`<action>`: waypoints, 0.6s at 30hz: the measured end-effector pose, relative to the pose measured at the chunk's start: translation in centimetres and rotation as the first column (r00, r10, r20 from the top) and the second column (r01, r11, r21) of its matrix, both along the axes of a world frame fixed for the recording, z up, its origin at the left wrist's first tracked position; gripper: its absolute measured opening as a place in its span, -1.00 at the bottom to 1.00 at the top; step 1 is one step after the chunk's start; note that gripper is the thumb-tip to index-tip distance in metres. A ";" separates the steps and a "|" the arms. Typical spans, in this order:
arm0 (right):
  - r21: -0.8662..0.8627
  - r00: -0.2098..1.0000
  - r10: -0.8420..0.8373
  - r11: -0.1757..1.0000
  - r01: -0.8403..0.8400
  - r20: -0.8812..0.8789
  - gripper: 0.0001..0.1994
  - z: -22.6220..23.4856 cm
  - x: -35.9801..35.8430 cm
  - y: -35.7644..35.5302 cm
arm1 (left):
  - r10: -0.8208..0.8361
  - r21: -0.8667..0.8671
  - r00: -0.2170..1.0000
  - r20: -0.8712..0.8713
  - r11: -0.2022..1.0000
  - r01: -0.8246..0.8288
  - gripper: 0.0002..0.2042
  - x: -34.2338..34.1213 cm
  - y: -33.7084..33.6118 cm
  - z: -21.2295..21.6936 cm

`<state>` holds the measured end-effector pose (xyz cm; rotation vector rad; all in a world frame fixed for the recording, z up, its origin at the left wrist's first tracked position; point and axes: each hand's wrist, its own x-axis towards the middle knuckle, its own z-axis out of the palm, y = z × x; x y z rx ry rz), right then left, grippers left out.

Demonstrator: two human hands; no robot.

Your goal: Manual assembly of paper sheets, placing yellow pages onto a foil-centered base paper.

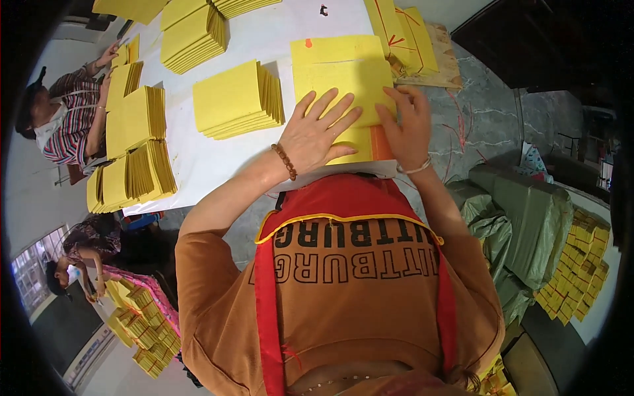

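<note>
On the white-covered table in front of me lies a flat yellow paper sheet (343, 76), with a fold or seam across its far part and a small red mark near its far left corner. My left hand (320, 129) is spread flat on it, fingers apart, a beaded bracelet at the wrist. At the sheet's right edge rests my right hand (406, 125), its fingers bent and its thumb apart from them. Between the hands, an orange strip (381, 144) shows at the near edge; the right hand partly hides it.
Yellow paper stacks stand left of the sheet (228, 102), farther back (191, 39) and along the table's left edge (135, 122). Red-tied bundles (416, 39) sit at the far right on a wooden board (444, 56). Two people work at the left. Green-wrapped bales (522, 211) stand at right.
</note>
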<state>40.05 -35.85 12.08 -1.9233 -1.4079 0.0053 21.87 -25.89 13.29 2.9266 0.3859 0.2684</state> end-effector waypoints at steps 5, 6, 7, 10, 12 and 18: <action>-0.210 0.920 0.264 0.955 -0.208 0.290 -0.49 -0.2 -1.9 -3.0 | -0.005 -0.022 1.000 0.000 1.000 0.005 -0.41 0.2 0.0 -0.2; -0.283 0.922 0.293 0.934 -0.219 0.254 -0.45 -0.5 -1.9 -3.2 | -0.002 -0.024 1.000 -0.001 1.000 0.002 -0.41 0.2 0.0 -0.2; -0.283 0.921 0.297 0.933 -0.223 0.252 -0.45 -0.5 -1.9 -3.2 | -0.002 0.003 1.000 0.006 1.000 0.002 -0.44 0.3 0.0 -0.2; -0.308 0.931 0.317 0.917 -0.253 0.180 -0.44 -0.5 -1.6 -2.8 | -0.024 0.123 1.000 0.002 0.992 0.024 -0.45 0.9 0.7 -0.3; -0.233 0.930 0.360 0.913 -0.335 0.071 -0.50 -0.6 -0.9 -2.6 | -0.038 0.215 0.999 -0.017 0.976 0.041 -0.45 1.4 0.6 0.0; 0.165 0.479 0.202 0.979 -0.117 -0.854 -0.62 -0.7 2.1 -1.7 | 0.109 0.294 0.994 -0.030 0.951 -0.095 -0.52 4.4 -0.1 0.4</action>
